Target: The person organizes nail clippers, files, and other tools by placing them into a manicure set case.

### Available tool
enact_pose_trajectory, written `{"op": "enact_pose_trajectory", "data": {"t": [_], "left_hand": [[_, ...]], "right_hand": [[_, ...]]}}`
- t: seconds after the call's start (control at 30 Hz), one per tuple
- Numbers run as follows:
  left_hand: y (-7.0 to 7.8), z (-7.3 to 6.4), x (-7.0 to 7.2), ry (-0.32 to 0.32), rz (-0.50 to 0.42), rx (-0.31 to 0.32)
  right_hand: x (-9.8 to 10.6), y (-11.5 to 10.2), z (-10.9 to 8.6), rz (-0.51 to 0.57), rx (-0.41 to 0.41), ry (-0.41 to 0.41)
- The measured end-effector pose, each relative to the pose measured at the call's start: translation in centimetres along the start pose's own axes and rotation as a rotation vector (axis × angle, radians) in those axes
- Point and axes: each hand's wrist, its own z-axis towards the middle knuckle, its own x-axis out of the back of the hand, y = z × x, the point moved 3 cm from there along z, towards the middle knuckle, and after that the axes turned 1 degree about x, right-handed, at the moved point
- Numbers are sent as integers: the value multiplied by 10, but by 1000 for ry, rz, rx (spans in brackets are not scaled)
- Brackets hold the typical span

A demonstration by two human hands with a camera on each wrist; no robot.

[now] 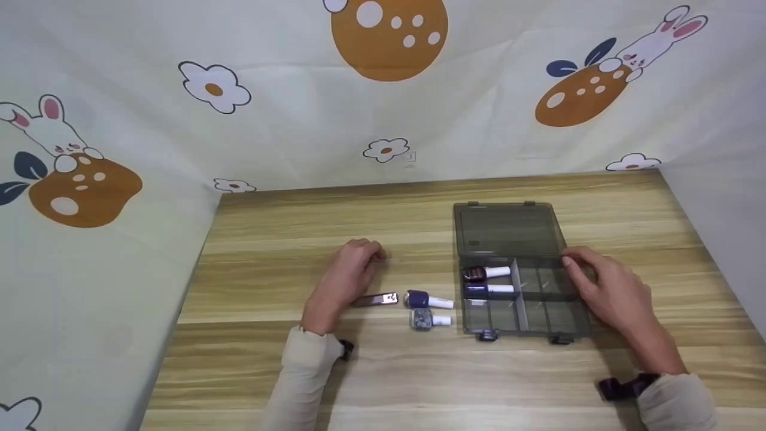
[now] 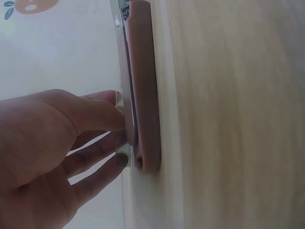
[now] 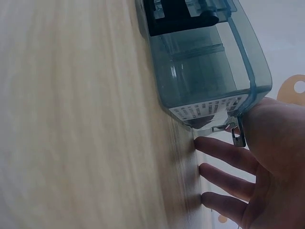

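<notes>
My left hand [image 1: 346, 272] is on the table beyond a brown nail clipper [image 1: 376, 299]. In the left wrist view, its thumb and fingers pinch a thin clear ribbed strip [image 2: 124, 157] beside the clipper, partly hidden by it. To the right lie a blue nail polish bottle [image 1: 419, 299] and a glittery grey one [image 1: 422, 319], both with white caps. The grey see-through divided box [image 1: 553, 326] stands with its lid [image 1: 505, 230] folded back. My right hand [image 1: 616, 293] touches its right edge near the hinge, thumb and index finger at the corner, other fingers extended over the tabletop.
Inside the left compartments lie a dark red nail polish bottle [image 1: 476, 274] and a purple one [image 1: 477, 291]. Two latches [image 1: 561, 339] stick out at the box's front. A printed cloth [image 1: 299, 131] rises behind the wooden table [image 1: 407, 377].
</notes>
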Motion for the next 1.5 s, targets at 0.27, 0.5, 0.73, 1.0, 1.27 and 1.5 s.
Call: {"op": "enact_pose_trajectory", "data": {"t": [0.27, 0.5, 0.73, 1.0, 1.27, 1.5], "left_hand": [[13, 2, 0, -2, -21, -26], [29, 4, 0, 14, -29, -73], [47, 6, 1, 55, -15, -155], [72, 13, 1, 54, 3, -224], [106, 22, -8, 68, 5, -344], [138, 33, -21, 22, 10, -394]], "right_hand": [[0, 0, 0, 0, -6, -5], [0, 2, -1, -4, -2, 3], [0, 3, -1, -3, -4, 9], [1, 2, -1, 1, 4, 17], [1, 1, -1, 1, -2, 5], [0, 1, 0, -1, -9, 1]]}}
